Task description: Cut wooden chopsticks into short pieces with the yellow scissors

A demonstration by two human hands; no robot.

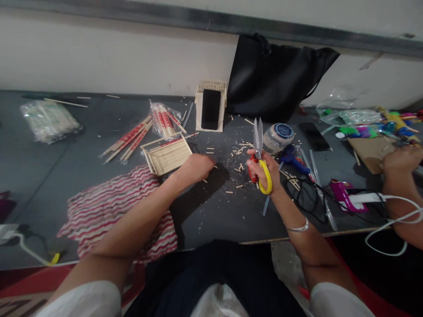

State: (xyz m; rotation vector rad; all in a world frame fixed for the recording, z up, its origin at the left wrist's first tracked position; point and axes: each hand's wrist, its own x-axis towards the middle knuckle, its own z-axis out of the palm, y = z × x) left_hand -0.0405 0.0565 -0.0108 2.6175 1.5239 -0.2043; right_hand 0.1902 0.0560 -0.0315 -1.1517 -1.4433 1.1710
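Mid-table point(231, 224), right hand point(273, 169) gripping scissors point(258, 145), left point(198, 166) seemingly curled

A black bag point(274, 79) leans against the wall point(115, 57); a striped cloth point(105, 204) and dark phone point(314, 136) lie on the table point(42, 176)

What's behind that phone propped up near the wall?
Behind the black smartphone is a pale stand; its latticed top and side edges show. The phone hides the stand's middle.

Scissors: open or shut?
Slightly open: the scissors in the right hand show a narrow gap between the blade tips.
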